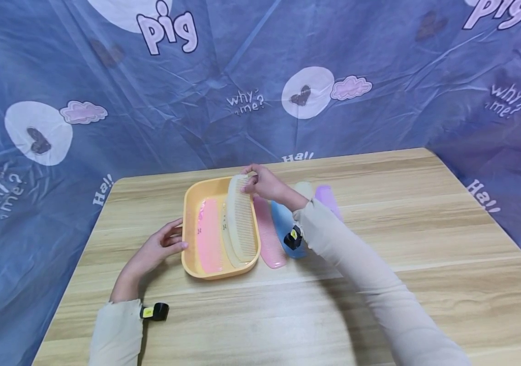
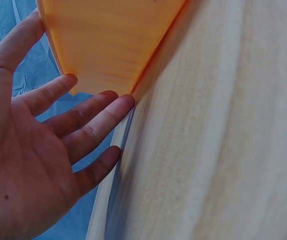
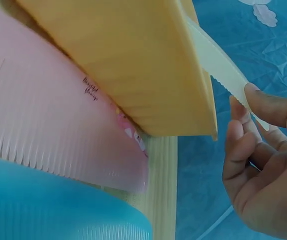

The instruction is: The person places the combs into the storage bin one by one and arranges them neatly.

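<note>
A yellow plastic tray (image 1: 190, 203) stands on the table. My right hand (image 1: 267, 184) pinches the far end of a cream comb (image 1: 240, 213) between thumb and fingers. That comb is raised at the right side of the tray, its near part within the walls. A second cream comb (image 1: 228, 244) lies partly hidden under it, beside a pink comb (image 1: 208, 236) on the tray floor. On the tray's left side my left hand (image 1: 156, 250) touches the rim and outer wall. Its fingers (image 2: 96, 125) are nearly straight in the left wrist view.
Right of the tray lie another pink comb (image 1: 269, 241), a blue comb (image 1: 283, 218), a pale comb (image 1: 304, 188) and a purple comb (image 1: 326, 198). My right forearm covers parts of them. A blue patterned cloth (image 1: 242, 127) hangs behind the wooden table (image 1: 425, 244).
</note>
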Demonstrator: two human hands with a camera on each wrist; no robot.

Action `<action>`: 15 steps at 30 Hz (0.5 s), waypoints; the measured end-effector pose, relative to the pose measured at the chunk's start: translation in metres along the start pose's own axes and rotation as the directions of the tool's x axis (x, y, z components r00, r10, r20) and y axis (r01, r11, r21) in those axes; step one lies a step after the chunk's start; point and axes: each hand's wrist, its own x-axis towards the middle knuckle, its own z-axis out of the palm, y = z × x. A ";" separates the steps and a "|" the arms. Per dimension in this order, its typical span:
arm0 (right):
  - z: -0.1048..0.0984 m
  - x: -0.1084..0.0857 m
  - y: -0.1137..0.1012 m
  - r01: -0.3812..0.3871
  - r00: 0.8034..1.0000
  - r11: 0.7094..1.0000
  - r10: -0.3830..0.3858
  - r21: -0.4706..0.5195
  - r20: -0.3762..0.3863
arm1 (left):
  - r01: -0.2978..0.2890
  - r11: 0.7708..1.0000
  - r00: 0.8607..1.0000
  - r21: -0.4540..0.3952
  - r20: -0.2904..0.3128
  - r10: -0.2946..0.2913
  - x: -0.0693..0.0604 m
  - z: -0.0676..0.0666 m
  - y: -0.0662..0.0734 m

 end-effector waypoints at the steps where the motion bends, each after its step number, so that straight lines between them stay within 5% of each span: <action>1: 0.000 0.000 0.000 0.013 1.000 1.000 -0.013 -0.013 0.002 | 0.000 1.000 1.000 0.001 0.000 0.000 0.000 0.000 0.000; 7: 0.001 0.002 0.002 0.070 0.998 0.992 -0.070 -0.104 0.006 | 0.004 1.000 1.000 0.009 -0.005 -0.004 0.001 -0.001 0.000; 15: 0.000 0.009 0.006 0.055 0.998 0.988 -0.053 -0.145 0.020 | 0.021 1.000 1.000 0.017 -0.013 -0.021 0.000 0.001 0.001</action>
